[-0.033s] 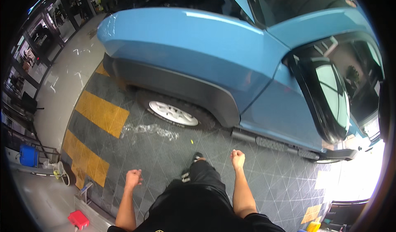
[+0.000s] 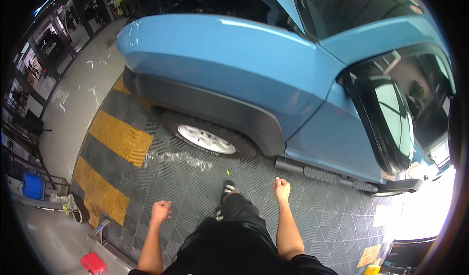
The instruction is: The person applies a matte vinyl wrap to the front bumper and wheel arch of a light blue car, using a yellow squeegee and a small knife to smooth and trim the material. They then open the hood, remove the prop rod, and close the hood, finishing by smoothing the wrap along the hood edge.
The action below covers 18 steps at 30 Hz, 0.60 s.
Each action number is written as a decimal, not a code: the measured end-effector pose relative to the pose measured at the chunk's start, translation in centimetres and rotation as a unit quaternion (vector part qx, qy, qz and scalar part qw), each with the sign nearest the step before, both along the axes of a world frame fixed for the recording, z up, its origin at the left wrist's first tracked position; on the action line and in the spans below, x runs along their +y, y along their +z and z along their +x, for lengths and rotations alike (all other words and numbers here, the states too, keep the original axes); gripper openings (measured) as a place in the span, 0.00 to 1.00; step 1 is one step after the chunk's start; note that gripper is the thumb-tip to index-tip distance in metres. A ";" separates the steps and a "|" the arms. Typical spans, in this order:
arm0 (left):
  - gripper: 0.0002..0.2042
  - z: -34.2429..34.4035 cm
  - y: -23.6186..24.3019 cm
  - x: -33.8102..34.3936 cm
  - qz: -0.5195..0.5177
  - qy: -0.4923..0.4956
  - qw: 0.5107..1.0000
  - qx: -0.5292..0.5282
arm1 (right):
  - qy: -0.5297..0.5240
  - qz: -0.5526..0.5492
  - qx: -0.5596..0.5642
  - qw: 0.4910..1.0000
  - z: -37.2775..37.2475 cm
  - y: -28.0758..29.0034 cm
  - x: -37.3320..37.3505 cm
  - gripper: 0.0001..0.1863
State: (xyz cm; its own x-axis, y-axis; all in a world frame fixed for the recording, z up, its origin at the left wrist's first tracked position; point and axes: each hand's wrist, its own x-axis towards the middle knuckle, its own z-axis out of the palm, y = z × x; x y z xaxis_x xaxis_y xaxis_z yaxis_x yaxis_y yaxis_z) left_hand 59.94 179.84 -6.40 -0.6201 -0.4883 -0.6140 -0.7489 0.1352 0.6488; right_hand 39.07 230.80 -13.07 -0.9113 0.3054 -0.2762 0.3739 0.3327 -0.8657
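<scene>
Nearest is the wearer's own black clothing [image 2: 220, 248], with one sandalled foot [image 2: 227, 188] showing ahead of the shorts. To either side a bare forearm reaches forward. The left hand [image 2: 160, 211] is drawn narrow, its fingers curled toward the palm; the right hand [image 2: 282, 189] is likewise loosely folded, thumb against the fingers. Whether anything small sits inside either, I cannot tell. Both hands are in the air above the dark grid-patterned floor [image 2: 195, 187], well apart from each other and clear of the car.

Past the hands, a yellow scrap [image 2: 227, 173] lies on the floor between them, and crumpled clear film [image 2: 178, 158] stretches across the tiles ahead of the left hand.

Beyond that stands the blue car [image 2: 234, 55], directly in front of both hands, its nose to the left. The white-rimmed front wheel [image 2: 207, 139] sits ahead, between the two hands' lines; the side step [image 2: 322, 173] begins just beyond the right hand. Farther right is the black door mirror [image 2: 366, 118]. Yellow floor panels [image 2: 122, 137] lie leftward, with pale flooring [image 2: 78, 87] and glazed frames [image 2: 36, 55] in the distance.
</scene>
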 end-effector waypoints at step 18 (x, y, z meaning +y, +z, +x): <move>0.12 3.0 -10.7 -29.0 0.306 0.217 0.923 -0.085 | 0.547 -0.038 0.111 0.829 -18.2 17.0 -49.8 0.11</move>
State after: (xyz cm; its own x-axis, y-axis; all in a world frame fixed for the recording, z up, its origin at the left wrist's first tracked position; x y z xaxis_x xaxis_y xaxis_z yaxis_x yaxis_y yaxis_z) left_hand 62.96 150.89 -17.06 -0.3169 -0.1977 -0.9276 -0.7438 -0.5551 0.3724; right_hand 20.86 180.98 3.96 -0.6619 -0.7482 -0.0453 -0.2877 0.3094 -0.9064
